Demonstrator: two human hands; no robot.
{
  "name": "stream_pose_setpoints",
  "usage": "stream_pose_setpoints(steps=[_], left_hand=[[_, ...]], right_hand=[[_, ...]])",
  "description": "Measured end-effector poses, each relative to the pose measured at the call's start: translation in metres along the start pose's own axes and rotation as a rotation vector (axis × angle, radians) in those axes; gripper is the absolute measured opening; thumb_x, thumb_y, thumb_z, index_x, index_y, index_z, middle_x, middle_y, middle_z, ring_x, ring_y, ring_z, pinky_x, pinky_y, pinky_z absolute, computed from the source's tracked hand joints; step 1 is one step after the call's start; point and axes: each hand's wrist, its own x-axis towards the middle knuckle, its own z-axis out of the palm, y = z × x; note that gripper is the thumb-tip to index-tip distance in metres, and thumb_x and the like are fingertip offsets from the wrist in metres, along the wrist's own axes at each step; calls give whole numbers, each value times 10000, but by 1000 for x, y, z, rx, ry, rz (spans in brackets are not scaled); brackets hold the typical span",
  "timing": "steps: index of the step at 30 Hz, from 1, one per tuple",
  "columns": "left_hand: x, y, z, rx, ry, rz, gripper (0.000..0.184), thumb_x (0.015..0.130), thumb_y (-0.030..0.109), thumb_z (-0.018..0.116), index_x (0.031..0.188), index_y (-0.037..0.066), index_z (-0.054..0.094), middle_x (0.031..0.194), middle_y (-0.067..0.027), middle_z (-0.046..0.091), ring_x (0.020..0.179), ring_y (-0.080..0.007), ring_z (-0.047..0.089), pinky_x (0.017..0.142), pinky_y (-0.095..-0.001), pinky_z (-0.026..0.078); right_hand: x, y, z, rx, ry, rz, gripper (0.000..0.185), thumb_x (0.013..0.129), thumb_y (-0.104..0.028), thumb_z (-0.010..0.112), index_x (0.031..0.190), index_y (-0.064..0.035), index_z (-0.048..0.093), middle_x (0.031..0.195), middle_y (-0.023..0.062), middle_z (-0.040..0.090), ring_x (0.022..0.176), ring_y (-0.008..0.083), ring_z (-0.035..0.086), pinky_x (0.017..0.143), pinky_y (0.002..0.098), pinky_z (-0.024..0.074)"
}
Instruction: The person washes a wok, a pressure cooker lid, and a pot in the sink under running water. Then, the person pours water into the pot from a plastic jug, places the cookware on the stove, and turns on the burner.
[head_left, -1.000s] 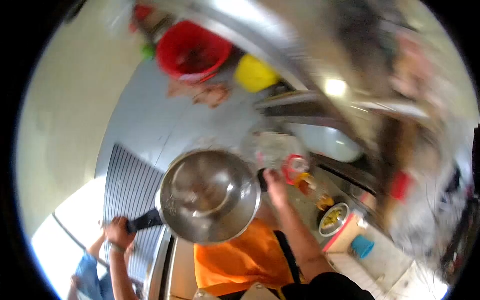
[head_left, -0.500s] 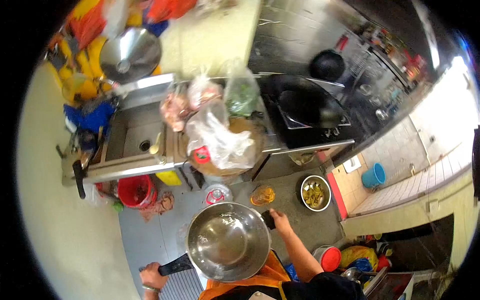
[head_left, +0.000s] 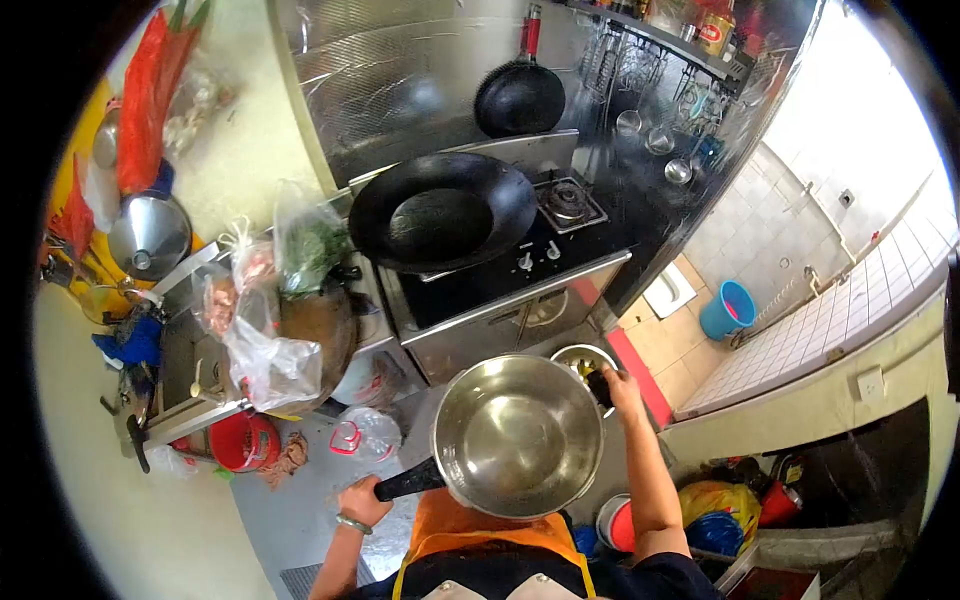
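A lidless steel pressure cooker pot (head_left: 518,440) hangs in front of my apron, its mouth facing up. My left hand (head_left: 364,502) is closed around its long black handle, at the lower left. On the opposite side, my right hand (head_left: 621,393) grips the short black side handle. Shiny reflections fill the inside, and I cannot tell whether it holds any liquid. Beyond my right hand, a metal bowl (head_left: 566,353) with greenish food stands on the floor, partly hidden by the pot and that hand.
Ahead is a black stove (head_left: 440,297) bearing a large wok (head_left: 490,238), with a bare burner (head_left: 567,200) beside it. Plastic bags (head_left: 270,365) crowd the counter by the sink (head_left: 178,365). A clear jug (head_left: 372,436) and a red bucket (head_left: 243,443) stand on the floor.
My view has swung right toward the stove. Both hands still hold the pot, which now sits nearer the stove front, partly covering the floor bowl.
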Motion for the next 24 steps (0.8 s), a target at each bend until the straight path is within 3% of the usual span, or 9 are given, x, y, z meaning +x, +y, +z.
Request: stream_pose_setpoints(steps=[2, 3, 6, 11, 16, 18, 20, 22, 24], left_hand=[[29, 39, 11, -64, -55, 6, 284, 573, 257, 700, 775, 99, 578, 762, -103, 625, 730, -301, 617, 628, -419, 492], [44, 62, 11, -96, -64, 21, 281, 580, 262, 697, 775, 97, 577, 766, -105, 628, 728, -302, 619, 630, -423, 493], [89, 114, 35, -137, -45, 46, 284, 606, 298, 684, 787, 103, 587, 753, -113, 636, 685, -313, 624, 606, -432, 498], [172, 193, 30, -166, 37, 95, 298, 618, 317, 680, 816, 109, 602, 718, -110, 635, 635, -314, 623, 563, -422, 502], [249, 256, 5, -175, 94, 82, 370, 612, 352, 691, 861, 90, 613, 702, -110, 631, 612, -292, 628, 543, -397, 505], [272, 275, -1, -150, 137, 104, 382, 616, 365, 689, 863, 86, 608, 699, -114, 630, 604, -292, 626, 532, -391, 504], [291, 296, 0, -149, 139, 87, 381, 628, 361, 679, 873, 82, 597, 675, -120, 616, 589, -289, 621, 528, -378, 501], [314, 325, -11, -150, 137, 59, 375, 632, 348, 676, 879, 79, 590, 663, -119, 609, 580, -284, 619, 527, -376, 499], [336, 354, -9, -205, 154, -4, 369, 629, 312, 675, 890, 70, 577, 667, -114, 604, 565, -282, 611, 522, -377, 494]], right_hand=[[64, 20, -33, 23, -39, 34, 515, 846, -405, 565, 955, 95, 620, 807, 116, 634, 762, 172, 592, 684, 302, 457], [84, 14, -48, 61, 25, -52, 523, 852, -405, 561, 957, 105, 609, 788, 110, 621, 724, 163, 582, 642, 294, 449], [123, -42, -106, 127, -28, 10, 572, 836, -451, 568, 959, 106, 605, 801, 114, 613, 689, 162, 568, 615, 286, 437], [228, -101, -158, 56, -11, -77, 617, 829, -484, 565, 997, 108, 602, 854, 116, 624, 758, 163, 573, 682, 282, 438], [362, -145, -168, 145, -85, -201, 536, 848, -410, 579, 1054, 84, 595, 988, 117, 625, 911, 181, 547, 828, 301, 407], [398, -188, -167, -11, -96, -224, 543, 850, -415, 573, 1062, 85, 589, 990, 126, 622, 905, 180, 547, 823, 308, 411], [402, -257, -163, -140, -142, -254, 684, 836, -532, 524, 1094, 101, 563, 1021, 155, 616, 947, 200, 562, 834, 310, 417], [477, -272, -151, -306, -113, -269, 735, 817, -597, 501, 1104, 77, 565, 1011, 162, 608, 911, 208, 572, 776, 341, 446], [550, -286, -130, -194, -249, -338, 745, 805, -629, 489, 1120, 41, 566, 1021, 155, 598, 889, 208, 574, 718, 378, 463]])
